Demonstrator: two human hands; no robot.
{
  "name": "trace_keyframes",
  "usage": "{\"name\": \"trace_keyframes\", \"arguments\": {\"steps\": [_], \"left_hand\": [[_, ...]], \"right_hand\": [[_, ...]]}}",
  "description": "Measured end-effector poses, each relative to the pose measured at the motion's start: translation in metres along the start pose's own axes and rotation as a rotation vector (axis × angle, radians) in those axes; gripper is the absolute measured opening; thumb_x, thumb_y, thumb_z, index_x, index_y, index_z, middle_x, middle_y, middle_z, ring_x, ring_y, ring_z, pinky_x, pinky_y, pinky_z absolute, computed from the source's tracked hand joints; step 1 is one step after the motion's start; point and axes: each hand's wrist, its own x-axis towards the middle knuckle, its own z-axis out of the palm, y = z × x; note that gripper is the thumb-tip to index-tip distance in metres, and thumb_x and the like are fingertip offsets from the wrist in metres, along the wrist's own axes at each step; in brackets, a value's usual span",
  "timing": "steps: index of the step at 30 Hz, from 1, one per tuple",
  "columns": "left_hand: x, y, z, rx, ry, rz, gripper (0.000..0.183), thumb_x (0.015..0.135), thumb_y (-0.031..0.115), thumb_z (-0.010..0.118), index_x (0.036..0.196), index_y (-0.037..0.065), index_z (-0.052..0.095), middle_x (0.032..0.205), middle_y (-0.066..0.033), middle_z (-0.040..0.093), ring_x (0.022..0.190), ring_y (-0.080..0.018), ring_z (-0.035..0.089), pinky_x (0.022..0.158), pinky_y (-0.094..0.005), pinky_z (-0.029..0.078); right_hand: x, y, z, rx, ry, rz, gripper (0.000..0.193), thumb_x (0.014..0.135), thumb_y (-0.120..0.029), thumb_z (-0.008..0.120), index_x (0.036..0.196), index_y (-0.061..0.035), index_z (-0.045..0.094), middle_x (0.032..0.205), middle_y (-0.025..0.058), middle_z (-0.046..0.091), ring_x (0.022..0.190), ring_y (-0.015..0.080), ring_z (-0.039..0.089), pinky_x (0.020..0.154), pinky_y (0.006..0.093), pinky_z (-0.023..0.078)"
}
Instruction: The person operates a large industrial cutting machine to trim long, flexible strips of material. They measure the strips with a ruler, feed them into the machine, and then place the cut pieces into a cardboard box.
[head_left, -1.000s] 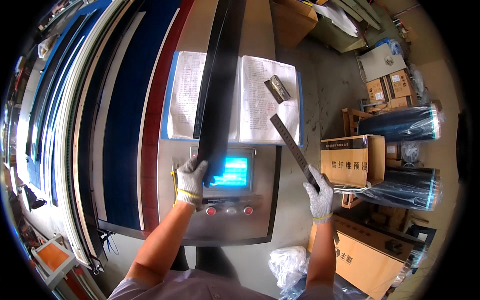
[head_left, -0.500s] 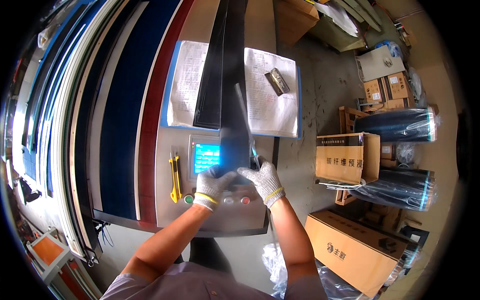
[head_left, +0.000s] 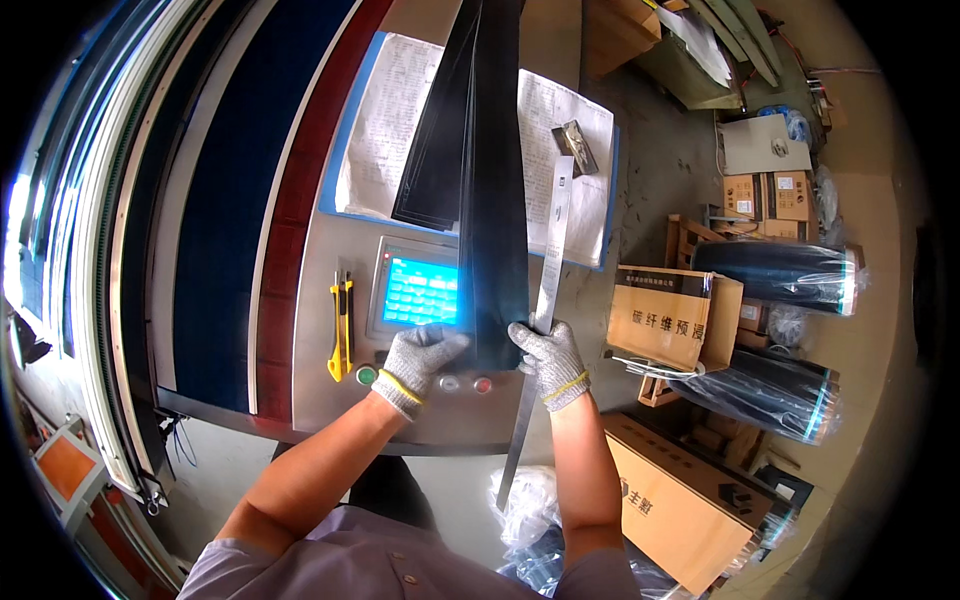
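A long black sheet strip (head_left: 497, 220) runs away from me, its near end between my two gloved hands. My left hand (head_left: 422, 362) is closed, fingers pinched at the left corner of that end. At the opposite corner, my right hand (head_left: 548, 356) grips a long steel ruler (head_left: 553, 245), and its thumb lies by the strip's edge. The ruler sticks out both ahead of the hand and back below it. Under the strip, another black sheet (head_left: 432, 150) lies across an open book of written pages (head_left: 385, 125).
A lit touch screen (head_left: 418, 292) and push buttons (head_left: 483, 385) sit on the metal panel. Yellow cutter knives (head_left: 341, 325) lie left of it. A dark metal block (head_left: 575, 147) rests on the book. Cardboard boxes (head_left: 655, 315) and wrapped black rolls (head_left: 775, 272) stand at right.
The ruler has swung from a slanted position against the strip to the strip's right, its flat face now showing. My hands have spread slightly apart; the whole view has shifted and tilted.
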Motion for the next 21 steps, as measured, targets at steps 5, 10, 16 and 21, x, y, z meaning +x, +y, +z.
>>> {"name": "trace_keyframes", "arguments": {"steps": [5,10,16,21], "left_hand": [[-0.003,0.009,0.009,-0.019,0.011,-0.003,0.013,0.085,0.012,0.077,0.088,0.008,0.065,0.077,0.0016,0.062,0.064,-0.008,0.057,0.059,-0.0225,0.047],[-0.005,0.007,0.011,-0.162,-0.067,-0.033,0.011,0.086,0.01,0.076,0.089,0.007,0.065,0.079,0.0008,0.063,0.067,-0.0086,0.059,0.06,-0.0234,0.05],[-0.001,-0.005,0.008,-0.113,-0.013,-0.028,0.01,0.087,0.01,0.074,0.093,0.006,0.066,0.078,0.001,0.063,0.067,-0.0092,0.06,0.059,-0.0239,0.051],[-0.002,-0.004,0.009,-0.098,-0.05,0.012,0.017,0.091,0.017,0.072,0.094,0.001,0.065,0.081,-0.0058,0.069,0.063,-0.0108,0.066,0.049,-0.0221,0.044]], "right_hand": [[0.0,0.0,-0.006,-0.024,-0.006,-0.007,0.013,0.086,-0.015,0.074,0.086,-0.011,0.061,0.066,-0.0068,0.049,0.046,0.0028,0.039,0.041,0.0204,0.029],[0.006,0.005,-0.013,-0.044,-0.016,-0.031,0.013,0.086,-0.016,0.073,0.086,-0.0109,0.062,0.066,-0.0061,0.051,0.046,0.0027,0.04,0.042,0.0201,0.031],[0.002,-0.002,-0.013,-0.062,0.013,-0.019,0.016,0.085,-0.016,0.074,0.09,-0.0104,0.059,0.064,-0.0075,0.046,0.045,0.0023,0.038,0.042,0.0207,0.03],[-0.001,-0.005,-0.013,-0.05,0.016,-0.039,0.017,0.086,-0.015,0.074,0.091,-0.0099,0.058,0.063,-0.0074,0.046,0.045,0.0024,0.037,0.041,0.021,0.029]]}}
